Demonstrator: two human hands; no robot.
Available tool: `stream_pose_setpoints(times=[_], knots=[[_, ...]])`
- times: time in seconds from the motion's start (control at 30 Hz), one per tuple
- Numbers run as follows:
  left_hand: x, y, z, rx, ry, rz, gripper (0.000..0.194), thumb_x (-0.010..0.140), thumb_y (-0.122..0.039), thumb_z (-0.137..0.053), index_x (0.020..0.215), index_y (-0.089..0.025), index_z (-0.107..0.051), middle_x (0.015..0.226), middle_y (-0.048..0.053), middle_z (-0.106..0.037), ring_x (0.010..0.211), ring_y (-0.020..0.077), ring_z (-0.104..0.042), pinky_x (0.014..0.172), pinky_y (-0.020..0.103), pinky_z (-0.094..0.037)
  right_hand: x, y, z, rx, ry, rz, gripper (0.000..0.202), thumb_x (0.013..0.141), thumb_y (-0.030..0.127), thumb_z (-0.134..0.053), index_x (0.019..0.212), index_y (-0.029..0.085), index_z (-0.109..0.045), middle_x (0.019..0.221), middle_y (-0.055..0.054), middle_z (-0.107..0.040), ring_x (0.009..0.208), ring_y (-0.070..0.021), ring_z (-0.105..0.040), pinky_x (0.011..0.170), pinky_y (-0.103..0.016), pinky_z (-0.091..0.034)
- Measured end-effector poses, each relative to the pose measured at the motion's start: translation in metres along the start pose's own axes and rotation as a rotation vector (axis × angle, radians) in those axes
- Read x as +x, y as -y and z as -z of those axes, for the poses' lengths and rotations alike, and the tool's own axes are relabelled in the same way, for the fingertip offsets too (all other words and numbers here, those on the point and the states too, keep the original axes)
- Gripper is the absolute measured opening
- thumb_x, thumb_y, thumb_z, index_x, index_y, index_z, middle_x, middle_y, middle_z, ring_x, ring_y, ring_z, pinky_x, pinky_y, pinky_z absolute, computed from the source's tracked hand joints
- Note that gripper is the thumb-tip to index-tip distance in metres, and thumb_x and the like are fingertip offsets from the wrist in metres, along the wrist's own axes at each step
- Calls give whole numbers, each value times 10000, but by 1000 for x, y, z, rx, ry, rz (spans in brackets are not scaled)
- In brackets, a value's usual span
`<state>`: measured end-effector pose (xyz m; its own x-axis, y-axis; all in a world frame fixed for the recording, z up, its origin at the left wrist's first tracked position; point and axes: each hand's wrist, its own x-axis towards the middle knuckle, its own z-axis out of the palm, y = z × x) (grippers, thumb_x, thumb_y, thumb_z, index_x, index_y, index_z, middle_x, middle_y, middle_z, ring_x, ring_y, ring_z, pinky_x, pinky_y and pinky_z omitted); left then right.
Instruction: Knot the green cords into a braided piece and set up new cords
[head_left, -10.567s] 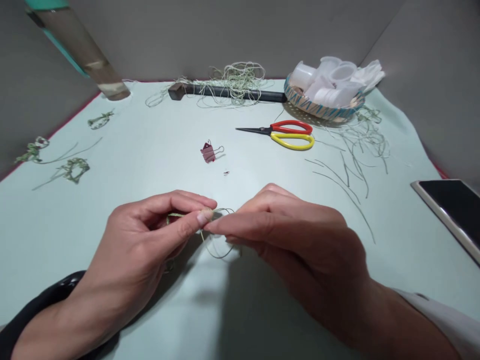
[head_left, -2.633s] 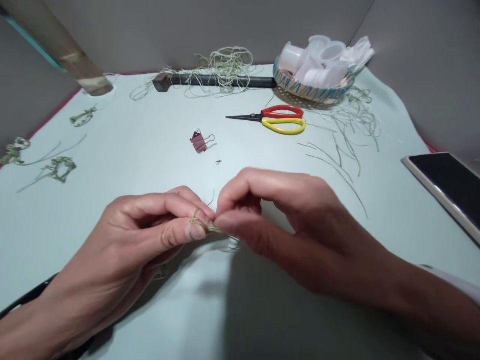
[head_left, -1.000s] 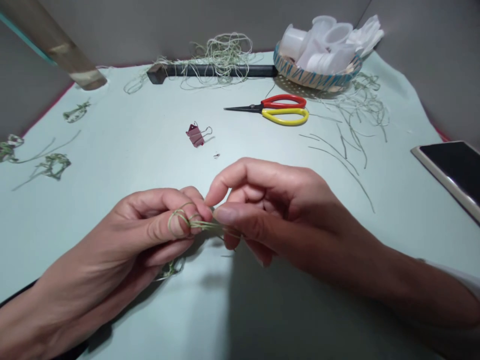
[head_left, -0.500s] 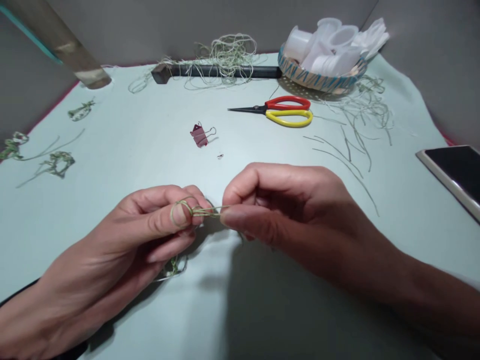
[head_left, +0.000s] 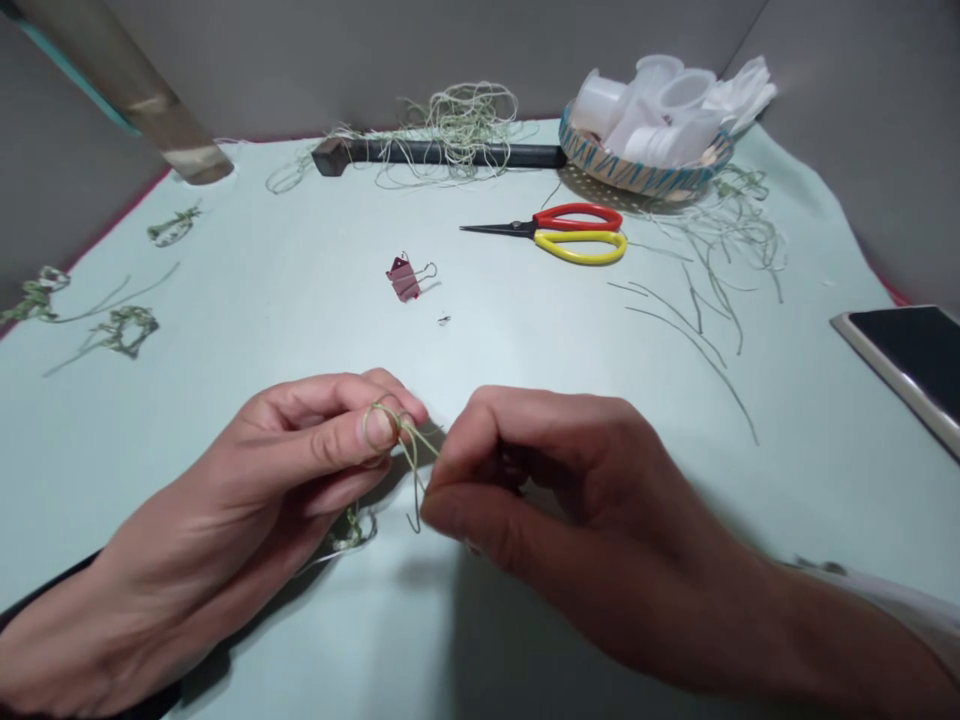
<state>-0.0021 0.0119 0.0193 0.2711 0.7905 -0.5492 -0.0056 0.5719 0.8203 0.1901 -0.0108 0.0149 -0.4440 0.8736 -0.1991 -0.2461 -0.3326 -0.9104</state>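
Several thin green cords, loosely looped, are pinched by left hand and right hand.

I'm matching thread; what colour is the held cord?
The cord is light green, clearest in the head view.

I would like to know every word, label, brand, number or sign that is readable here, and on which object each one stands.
There are none: no text can be read.
Scissors, binder clip and phone-like device: no lettering shows.
White plastic cups: no label can be made out.
Small speck near the clip: too small to tell what it is.
Green threads in both hands: no tag shows.
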Motion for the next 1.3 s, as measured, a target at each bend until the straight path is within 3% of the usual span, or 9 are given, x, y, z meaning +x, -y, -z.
stream_pose_setpoints(times=[0.07, 0.2, 0.47, 0.57, 0.73, 0.9, 1.07, 1.2, 1.3], knots=[[0, 1, 1, 4, -27, -26, 266, 675, -371, -1029, 643, -207, -822, 598, -26, -516, 542, 69, -336, 480, 133, -391, -3, 0, 3, -32, 67, 53, 391, 763, -94, -676, 602, 204, -481, 591, 88, -483, 576, -68, -414, 518, -180, -385], [-1, 0, 1, 9, -59, -48, 250, 662, -362, -1029, 665, -199, -840, 701, 2, -634, 535, 60, -358, 476, 156, -401, -6, -2, 4, -141, 48, 36, 422, 814, -126, -642, 592, 179, -453, 566, 103, -436, 559, -42, -375, 498, -144, -345], [0, -5, -2, 64, -55, -83, 180, 662, -282, -968, 612, -190, -822, 736, -3, -663, 503, 45, -387, 452, 168, -412, -13, -15, 12, -394, 126, 156, 355, 866, -58, -687, 694, 184, -493, 622, 114, -426, 581, -32, -358, 505, -112, -327], [2, -5, -1, 61, -61, -116, 168, 674, -273, -971, 653, -184, -830, 782, -1, -687, 508, 39, -393, 448, 154, -409, -10, -10, 12, -333, 121, 138, 345, 826, -17, -677, 655, 188, -459, 621, 99, -473, 583, -47, -387, 512, -142, -352], [1, -4, 0, 59, -73, -132, 194, 751, -256, -966, 658, -177, -815, 794, 3, -682, 553, 41, -382, 502, 116, -428, -4, 3, 4, -88, -31, 71, 340, 821, -6, -561, 603, 219, -430, 527, 86, -420, 490, -66, -342, 438, -189, -309], [-1, -3, 0, 35, -46, -115, 252, 698, -347, -1031, 677, -193, -833, 800, 6, -688, 534, 37, -376, 469, 126, -383, -2, 5, 4, -89, -60, 27, 289, 783, 31, -546, 587, 213, -435, 508, 88, -407, 471, -52, -334, 421, -169, -288], [0, -3, -3, 28, -30, -130, 225, 710, -327, -1006, 653, -198, -830, 740, -4, -657, 513, 30, -361, 476, 129, -389, -3, 4, 6, -123, -25, 8, 291, 761, 66, -546, 579, 224, -383, 516, 78, -360, 483, -68, -305, 415, -203, -263], [2, -4, -2, 11, -52, -107, 156, 690, -272, -992, 672, -201, -855, 788, 9, -693, 513, 23, -366, 466, 118, -387, -12, -6, 7, -297, 27, 110, 343, 821, 22, -539, 615, 206, -336, 576, 72, -320, 543, -77, -289, 458, -217, -267], [1, -4, -2, 13, -84, -101, 150, 671, -255, -1002, 668, -210, -859, 797, 6, -698, 518, 22, -376, 463, 103, -389, -22, -17, 7, -459, -32, 262, 294, 826, -21, -552, 688, 199, -412, 657, 84, -405, 593, -57, -360, 528, -161, -346]])
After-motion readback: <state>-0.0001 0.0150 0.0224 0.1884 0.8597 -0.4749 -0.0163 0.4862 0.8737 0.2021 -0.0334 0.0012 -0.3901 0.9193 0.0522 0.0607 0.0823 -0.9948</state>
